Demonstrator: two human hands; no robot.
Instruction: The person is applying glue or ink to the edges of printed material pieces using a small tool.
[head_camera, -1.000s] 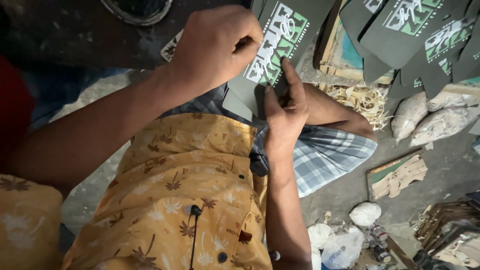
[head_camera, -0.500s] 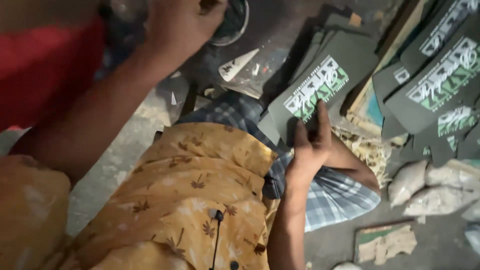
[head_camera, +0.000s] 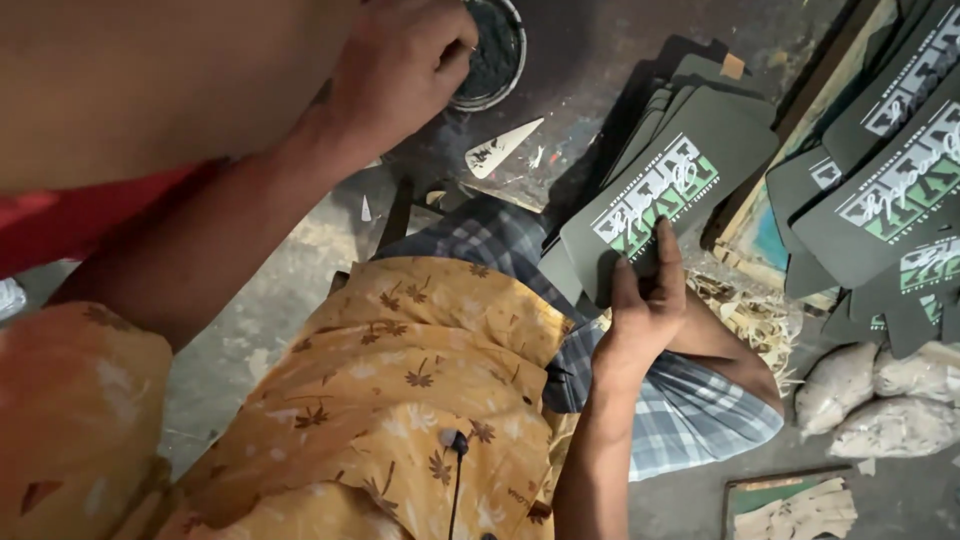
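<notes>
My shirt (head_camera: 400, 400) is yellow with brown palms; the sheets (head_camera: 670, 190) look dark grey, printed green and white.

left hand (head_camera: 400, 70): fingers curled, arm outstretched | right hand (head_camera: 640, 310): fingers extended

Two hands (head_camera: 400, 70), one round tin (head_camera: 490, 50), two whitish sacks (head_camera: 880, 400), one white offcut (head_camera: 500, 148).

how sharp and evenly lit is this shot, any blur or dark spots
Head view: the right hand on the dark grey printed foam sheet is sharp and well lit; the left hand by the round dark tin is dimmer; the near upper arm at top left is a soft, out-of-focus mass.
</notes>
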